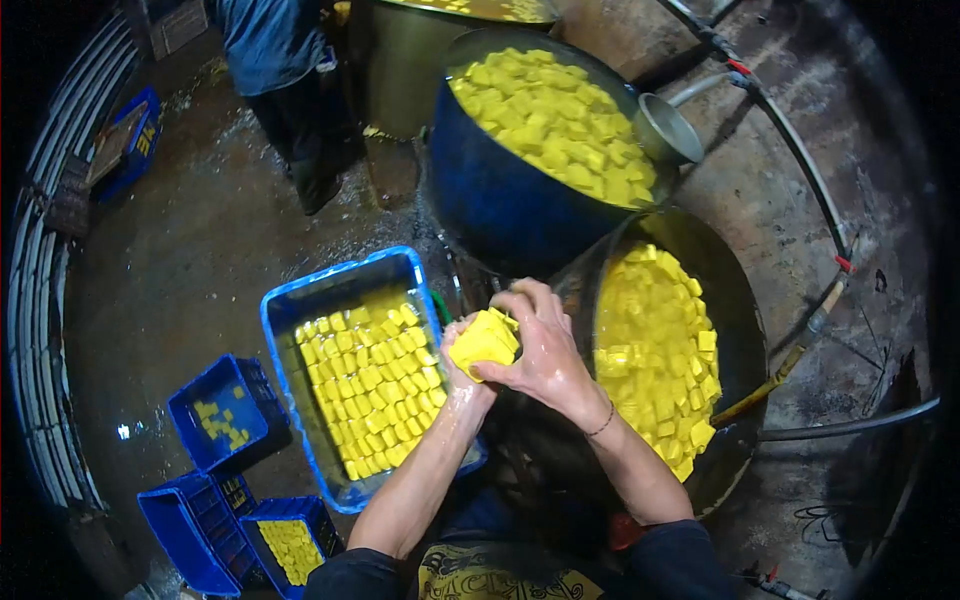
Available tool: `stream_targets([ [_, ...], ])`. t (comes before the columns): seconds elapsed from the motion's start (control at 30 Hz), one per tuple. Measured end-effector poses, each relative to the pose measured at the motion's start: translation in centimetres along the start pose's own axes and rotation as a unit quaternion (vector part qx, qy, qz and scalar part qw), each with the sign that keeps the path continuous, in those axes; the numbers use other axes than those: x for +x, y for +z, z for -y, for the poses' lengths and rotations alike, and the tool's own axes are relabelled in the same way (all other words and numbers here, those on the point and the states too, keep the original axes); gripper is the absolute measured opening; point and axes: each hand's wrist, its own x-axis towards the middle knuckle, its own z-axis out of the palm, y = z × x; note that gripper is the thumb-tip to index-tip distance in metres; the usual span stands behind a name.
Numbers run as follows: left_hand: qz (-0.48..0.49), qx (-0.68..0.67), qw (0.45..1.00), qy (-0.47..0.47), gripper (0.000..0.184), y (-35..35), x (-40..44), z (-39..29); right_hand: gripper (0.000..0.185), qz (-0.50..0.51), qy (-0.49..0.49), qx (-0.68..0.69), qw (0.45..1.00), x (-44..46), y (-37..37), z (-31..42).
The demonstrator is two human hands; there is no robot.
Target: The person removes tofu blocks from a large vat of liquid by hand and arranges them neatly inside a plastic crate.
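Between my two hands are several yellow blocks [484, 342], held together in a small bundle. My left hand [460, 362] supports them from the left and below. From the right, my right hand [540, 335] closes round them, its thumb on the front and its fingers curled over the top. To the left of my hands, a large blue crate [273, 340] holds rows of yellow blocks [375, 390] in liquid. At the right, a round metal vat [735, 300] holds many loose yellow blocks [655, 350] in yellow liquid.
Ahead stands a blue barrel [500, 205] full of yellow blocks, with a metal scoop [668, 128] at its rim. Smaller blue crates [205, 535] sit at the lower left. A person [275, 60] stands by a large metal pot [400, 75]. Hoses [800, 160] cross the right side.
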Motion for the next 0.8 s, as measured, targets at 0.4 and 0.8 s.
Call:
stream_targets([
  [0.4, -0.173, 0.401, 0.897, 0.066, 0.056, -15.2, 12.1, -16.2, 0.045, 0.221, 0.298, 0.722, 0.584, 8.9, 27.4, -5.5],
  [0.8, 0.153, 0.971, 0.045, 0.176, 0.042, -23.5, 14.7, -28.4, 0.071, -0.046, 0.218, -0.013, 0.975, 14.8, 46.6, -5.0],
])
